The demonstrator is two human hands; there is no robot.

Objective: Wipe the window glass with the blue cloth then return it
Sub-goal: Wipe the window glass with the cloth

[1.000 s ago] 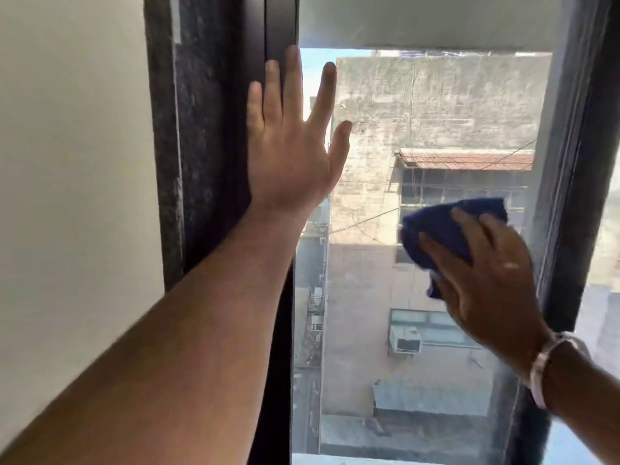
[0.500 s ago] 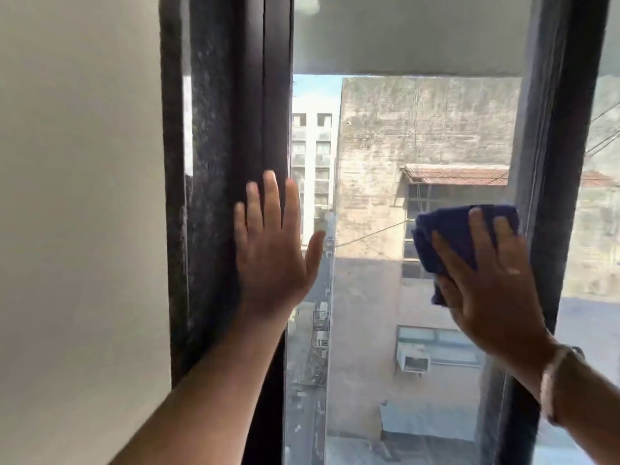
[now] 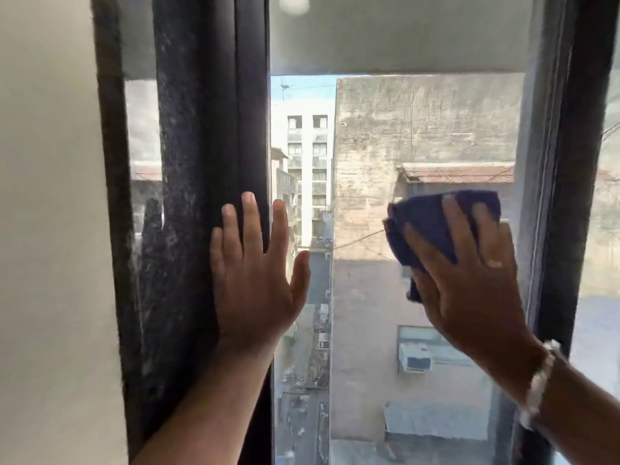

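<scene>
Two bare forearms are seen, with no sleeves reaching into view. A silver-toned metal bracelet (image 3: 538, 385) is worn on the right wrist. A pale ring (image 3: 495, 263) is worn on one finger of the right hand (image 3: 469, 290). Nothing is worn on the left hand (image 3: 255, 283).

The right hand (image 3: 469, 280) presses the blue cloth (image 3: 432, 223) flat against the window glass (image 3: 369, 297), near the dark right frame post (image 3: 563, 196). The fingers are spread over the bunched cloth; a metal bracelet (image 3: 536, 387) circles the wrist. The left hand (image 3: 255, 280) lies flat and empty, fingers extended upward, partly on the dark left frame post (image 3: 208, 162) and partly on the glass. A pale wall (image 3: 50, 229) borders the left frame. Buildings are visible through the glass.
</scene>
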